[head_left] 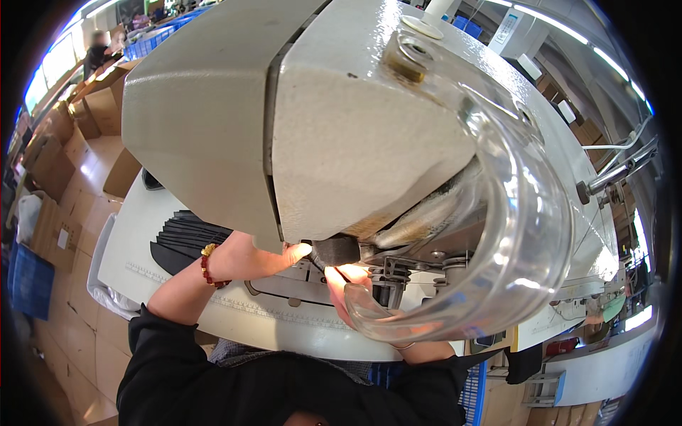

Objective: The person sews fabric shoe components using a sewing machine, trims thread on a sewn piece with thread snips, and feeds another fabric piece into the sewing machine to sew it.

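Observation:
A large off-white sewing machine head (376,121) fills the middle and hides much of the work area under it. Below it, a small dark piece of material (317,257) lies between my hands. My left hand (259,259) holds its left side, thumb stretched along it and the other fingers mostly hidden. My right hand (342,287) pinches it from the near right, lit by the lamp and partly covered by a clear curved plastic guard (526,213). Left of my left wrist, several black flat pieces (186,238) lie fanned in an overlapping row.
The white machine table (284,323) carries a ruler scale along its near edge. Metal machine parts (391,277) stand right of my right hand. Cardboard boxes (99,110) and a blue crate (32,280) are on the floor at left. Another person (97,53) sits far back left.

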Action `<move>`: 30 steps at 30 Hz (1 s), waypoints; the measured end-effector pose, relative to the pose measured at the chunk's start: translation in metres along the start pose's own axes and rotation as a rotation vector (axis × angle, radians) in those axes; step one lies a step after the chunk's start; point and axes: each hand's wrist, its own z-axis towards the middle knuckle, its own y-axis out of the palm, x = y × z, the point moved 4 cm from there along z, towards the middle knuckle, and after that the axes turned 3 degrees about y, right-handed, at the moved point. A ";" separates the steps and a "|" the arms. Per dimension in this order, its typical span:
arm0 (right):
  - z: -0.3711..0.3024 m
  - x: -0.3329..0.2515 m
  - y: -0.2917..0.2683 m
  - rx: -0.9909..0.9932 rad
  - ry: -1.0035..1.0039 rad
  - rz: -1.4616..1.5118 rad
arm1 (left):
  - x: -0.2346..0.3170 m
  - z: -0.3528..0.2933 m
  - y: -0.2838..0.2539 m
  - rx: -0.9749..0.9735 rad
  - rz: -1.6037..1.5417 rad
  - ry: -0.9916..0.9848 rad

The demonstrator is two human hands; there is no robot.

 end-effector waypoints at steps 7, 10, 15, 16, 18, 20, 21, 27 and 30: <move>0.022 0.009 -0.019 0.269 0.097 0.124 | 0.004 0.001 0.002 0.062 0.038 0.010; 0.017 0.014 -0.019 0.357 0.132 0.160 | 0.008 -0.001 0.004 0.094 0.079 -0.003; -0.004 0.029 0.008 0.257 0.419 0.643 | 0.009 -0.008 0.011 0.157 0.158 -0.067; -0.004 0.028 0.008 0.250 0.406 0.659 | 0.001 -0.013 0.015 0.135 0.188 -0.074; -0.004 0.025 0.009 0.234 0.379 0.691 | -0.003 -0.013 0.016 0.115 0.219 -0.082; -0.004 0.022 0.010 0.216 0.348 0.722 | 0.003 -0.006 0.011 0.209 0.148 0.031; -0.003 0.020 0.011 0.207 0.334 0.736 | 0.003 -0.005 0.011 0.211 0.148 0.033; -0.006 0.015 0.012 0.155 0.282 0.761 | -0.004 -0.007 0.013 0.174 0.078 -0.012; -0.010 0.021 0.023 0.115 0.355 0.651 | -0.043 -0.040 0.024 0.002 0.329 0.063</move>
